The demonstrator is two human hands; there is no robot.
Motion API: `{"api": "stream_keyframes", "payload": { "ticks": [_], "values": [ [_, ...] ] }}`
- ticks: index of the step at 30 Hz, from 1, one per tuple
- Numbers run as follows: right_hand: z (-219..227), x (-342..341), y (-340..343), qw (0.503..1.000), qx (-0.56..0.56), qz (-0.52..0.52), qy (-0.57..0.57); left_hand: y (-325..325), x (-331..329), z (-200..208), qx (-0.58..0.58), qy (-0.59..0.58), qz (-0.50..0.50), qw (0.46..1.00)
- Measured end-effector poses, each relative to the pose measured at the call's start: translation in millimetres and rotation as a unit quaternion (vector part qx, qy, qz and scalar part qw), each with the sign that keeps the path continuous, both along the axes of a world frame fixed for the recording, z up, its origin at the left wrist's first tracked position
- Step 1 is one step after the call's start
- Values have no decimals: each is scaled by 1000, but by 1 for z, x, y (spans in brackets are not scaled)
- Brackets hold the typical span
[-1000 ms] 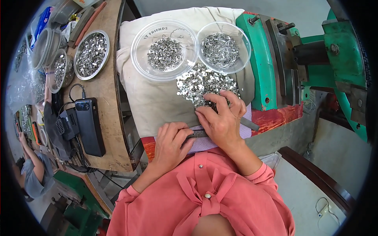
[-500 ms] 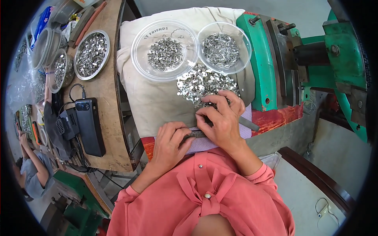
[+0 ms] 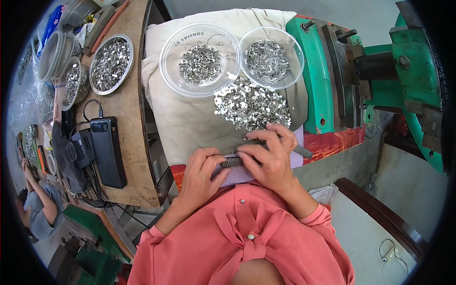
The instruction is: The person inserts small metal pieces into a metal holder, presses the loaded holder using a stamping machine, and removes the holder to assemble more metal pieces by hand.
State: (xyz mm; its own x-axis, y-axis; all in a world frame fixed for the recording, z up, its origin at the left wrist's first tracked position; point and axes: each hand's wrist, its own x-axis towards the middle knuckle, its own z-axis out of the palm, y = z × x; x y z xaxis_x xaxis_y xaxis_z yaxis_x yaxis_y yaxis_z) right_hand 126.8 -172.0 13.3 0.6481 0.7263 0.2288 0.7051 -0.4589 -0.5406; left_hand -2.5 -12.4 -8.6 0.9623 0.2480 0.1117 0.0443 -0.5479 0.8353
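A short dark metal strip with small notches (image 3: 232, 163) lies on a checked cloth close to my body. My left hand (image 3: 202, 173) is closed with fingers and thumb about its left end. Over its right end my right hand (image 3: 273, 159) is bent, thumb and a fingertip together at the strip; whatever is pinched there is hidden. Its other fingers reach toward a heap of small shiny metal pieces (image 3: 251, 104) just beyond. Behind the heap stand a wide clear plastic tub (image 3: 166, 71) with small metal bits and a clear bowl (image 3: 298, 71) with thin metal pins.
At right stands a green metal press (image 3: 313, 76); a grey bar (image 3: 302, 151) lies beside my right hand. The wooden table (image 3: 137, 161) at left carries a metal bowl of pieces (image 3: 111, 64) and a black power bank (image 3: 108, 152). Another person (image 3: 45, 204) sits at far left.
My right hand has drawn back from the heap toward the strip, uncovering the heap's near edge. More of the strip shows between my hands. The left hand has barely shifted.
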Motion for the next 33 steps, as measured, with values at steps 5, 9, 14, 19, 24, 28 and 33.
{"api": "stream_keyframes", "payload": {
  "ticks": [5,9,14,19,24,28,33],
  "values": [
    [-5,21,16,997,-6,-34,-69,-1,1,2,4,-6,5,1000],
    [-12,24,26,995,-17,-34,-97,-3,2,2,-1,-6,11,1000],
    [-8,27,29,998,-5,-15,-67,1,5,6,-11,-1,31,999],
    [-1,24,15,1000,9,20,-15,15,14,9,-7,-2,50,999],
    [-3,18,8,997,-15,82,0,17,12,10,-28,22,82,996],
    [-6,19,10,993,-20,113,-8,16,9,11,-23,21,67,997],
    [-3,17,9,996,-6,92,3,11,6,9,-16,7,58,998]
  ]
}}
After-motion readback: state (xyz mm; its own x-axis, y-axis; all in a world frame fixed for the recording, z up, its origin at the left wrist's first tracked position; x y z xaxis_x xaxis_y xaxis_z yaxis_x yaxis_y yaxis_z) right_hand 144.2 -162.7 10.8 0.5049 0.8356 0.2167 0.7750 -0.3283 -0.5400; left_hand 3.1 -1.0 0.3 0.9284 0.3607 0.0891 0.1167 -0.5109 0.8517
